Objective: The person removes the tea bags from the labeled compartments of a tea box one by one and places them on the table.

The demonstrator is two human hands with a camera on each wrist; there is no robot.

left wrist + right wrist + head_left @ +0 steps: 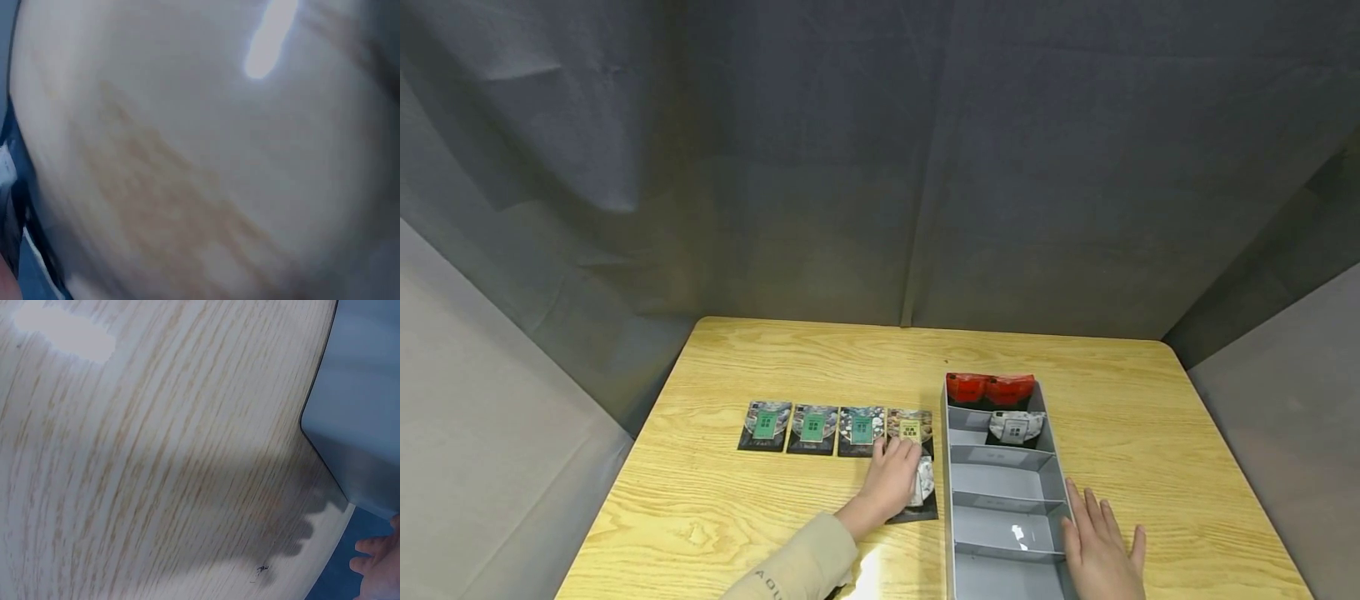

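Note:
My left hand (887,482) reaches over a packet with a yellow label (911,425), fingertips at its lower part. Just below, a white-and-black packet (925,483) is partly covered by that hand. Whether the fingers pinch a packet I cannot tell. To the left, in a row, lie three packets with green labels, the nearest a green-labelled packet (862,427). My right hand (1101,546) lies with fingers straight and spread beside the right wall of a grey divided box (950,500); the right wrist view catches its fingers at the lower right.
Two red packets (988,390) stand in the box's far compartment, and a white-and-black packet (1017,427) leans in the second one. Low dividers cross the box. Behind the wooden table (760,354) hangs a dark grey curtain (805,192).

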